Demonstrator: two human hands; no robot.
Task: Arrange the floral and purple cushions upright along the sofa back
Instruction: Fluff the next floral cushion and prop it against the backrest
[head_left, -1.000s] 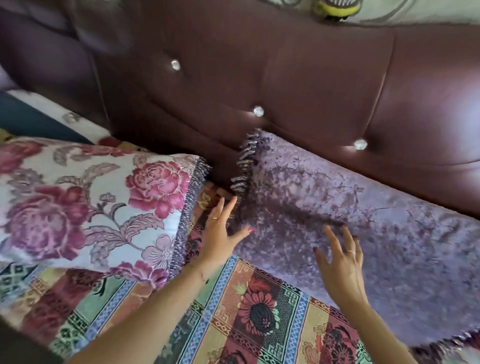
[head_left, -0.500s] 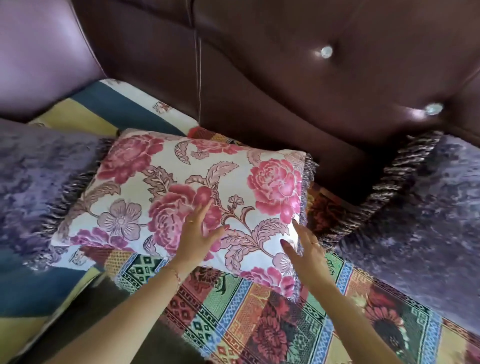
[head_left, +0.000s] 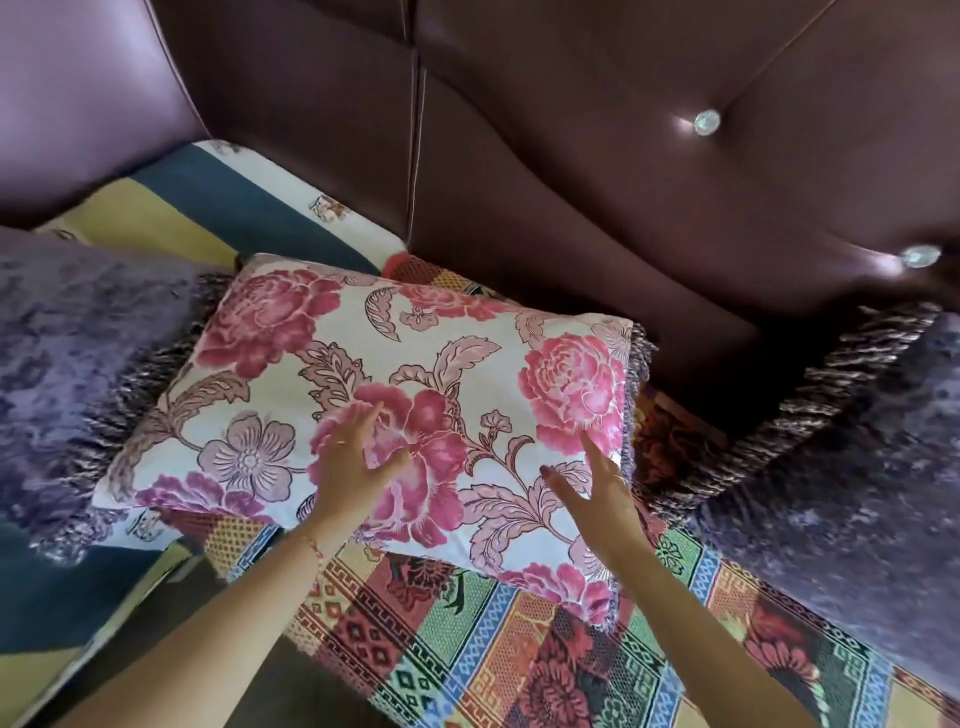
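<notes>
Here, the left purple cushion (head_left: 67, 353) slumps by the armrest; beside it the floral cushion (head_left: 395, 410) lies flat on the seat, away from the sofa back (head_left: 571, 197). The left hand (head_left: 353, 462) rests open on it, the right hand (head_left: 592, 493) open at its edge, neither grip closed. Best to take both side edges, tip it upright, and push it back.

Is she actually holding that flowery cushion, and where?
Nothing is gripped: both the left hand and right hand lie open on the floral cushion face.
</notes>
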